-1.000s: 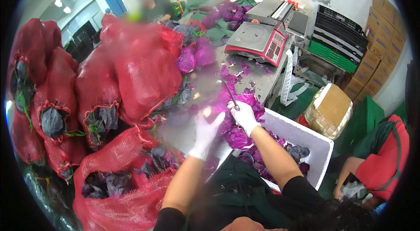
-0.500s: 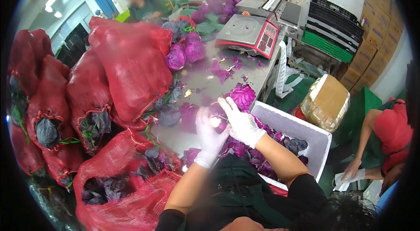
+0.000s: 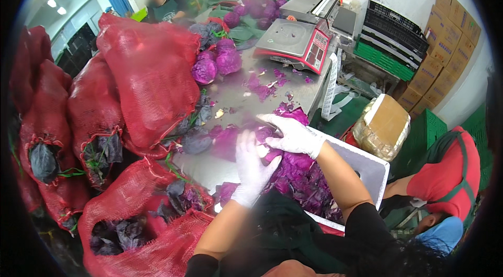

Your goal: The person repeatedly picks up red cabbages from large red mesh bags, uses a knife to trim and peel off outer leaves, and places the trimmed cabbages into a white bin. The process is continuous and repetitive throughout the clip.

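A red cabbage with a pale cut stem end sits between my two white-gloved hands, over the near edge of the metal table. My left hand cups it from the left and below, its fingers raised and slightly blurred. From the right, my right hand curls over it, thumb and fingers apart around its side; part of the cabbage is hidden. Just under the hands, a white foam box holds a heap of loose purple leaves. Another purple piece shows just behind my right hand.
Red mesh sacks of cabbages crowd the left. Whole cabbages lie beside them on the metal table. A red-framed scale stands farther back. One co-worker is at the far left; another bends at the right.
My hands have shifted slightly around the cabbage, with the right thumb now spread from its fingers. The co-worker at right has bent lower. The whole view has shifted a little.
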Demonstrator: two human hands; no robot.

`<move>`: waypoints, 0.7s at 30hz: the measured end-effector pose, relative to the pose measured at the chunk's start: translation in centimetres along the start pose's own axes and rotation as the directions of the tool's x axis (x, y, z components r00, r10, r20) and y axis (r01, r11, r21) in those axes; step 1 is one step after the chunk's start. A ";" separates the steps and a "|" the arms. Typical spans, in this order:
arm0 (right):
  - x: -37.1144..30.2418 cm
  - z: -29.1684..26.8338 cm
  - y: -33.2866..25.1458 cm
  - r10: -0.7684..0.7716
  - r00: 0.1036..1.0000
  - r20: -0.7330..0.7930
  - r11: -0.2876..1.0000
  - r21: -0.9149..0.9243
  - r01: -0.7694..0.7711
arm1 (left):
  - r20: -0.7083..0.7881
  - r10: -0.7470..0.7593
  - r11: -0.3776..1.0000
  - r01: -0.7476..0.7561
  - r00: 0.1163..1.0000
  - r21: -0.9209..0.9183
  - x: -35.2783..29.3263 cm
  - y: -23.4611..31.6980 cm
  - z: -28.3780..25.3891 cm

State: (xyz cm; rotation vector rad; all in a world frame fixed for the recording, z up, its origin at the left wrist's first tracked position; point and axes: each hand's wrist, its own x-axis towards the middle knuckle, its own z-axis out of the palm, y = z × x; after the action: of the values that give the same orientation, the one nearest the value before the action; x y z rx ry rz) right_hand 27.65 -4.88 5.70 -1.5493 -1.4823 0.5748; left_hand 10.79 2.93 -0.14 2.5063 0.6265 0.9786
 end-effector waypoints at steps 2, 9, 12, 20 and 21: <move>0.5 0.2 -0.2 0.023 1.000 0.005 0.995 -0.097 -0.022 | 0.027 -0.025 0.998 0.027 0.999 -0.055 0.4 -0.3 -0.4; 2.3 -0.6 1.5 0.412 0.909 -0.064 0.899 0.195 -0.393 | 0.461 0.092 0.828 0.189 0.883 -0.527 6.6 -6.9 -2.2; 2.6 0.7 5.0 0.140 0.969 -0.203 0.983 -0.089 -0.161 | 0.473 0.124 0.857 0.147 0.872 -0.495 7.0 -6.9 -2.2; 2.8 2.1 5.9 0.044 0.884 -0.465 0.929 -0.307 -0.208 | 0.507 0.124 0.853 0.169 0.853 -0.494 7.2 -7.3 -0.9; 2.7 2.1 6.2 0.081 0.880 -0.468 0.922 -0.300 -0.244 | 0.523 0.108 0.860 0.185 0.846 -0.476 7.2 -7.3 -0.8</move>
State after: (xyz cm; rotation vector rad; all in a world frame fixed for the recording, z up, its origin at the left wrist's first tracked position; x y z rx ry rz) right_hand 29.75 -1.01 0.15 -1.9434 -1.1372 0.0228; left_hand 13.05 12.90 0.71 2.1114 0.1959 0.3160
